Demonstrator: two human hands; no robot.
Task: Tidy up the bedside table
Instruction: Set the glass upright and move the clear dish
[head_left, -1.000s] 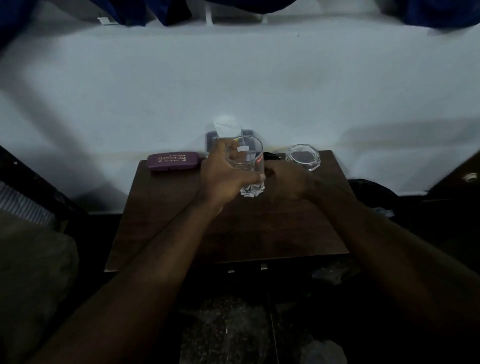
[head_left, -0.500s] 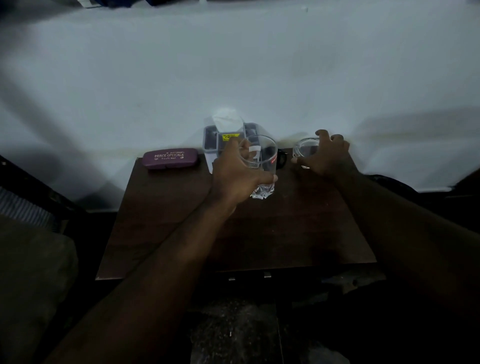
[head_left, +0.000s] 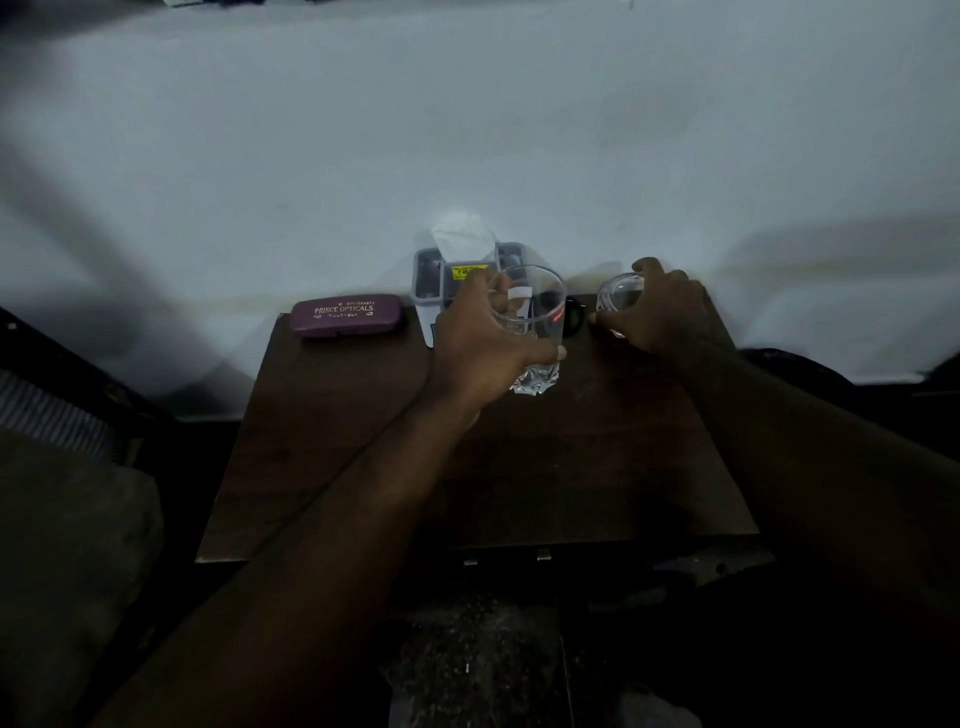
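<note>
One tumbler gripped in left hand, right hand clasping half-hidden glass dish

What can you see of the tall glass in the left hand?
It is a tall, clear drinking glass with a thick faceted base, a white label and a red mark on its side. It looks empty and stands nearly upright. The left hand grips it round the side, over the dark wooden table; whether its base touches the top I cannot tell.
</note>
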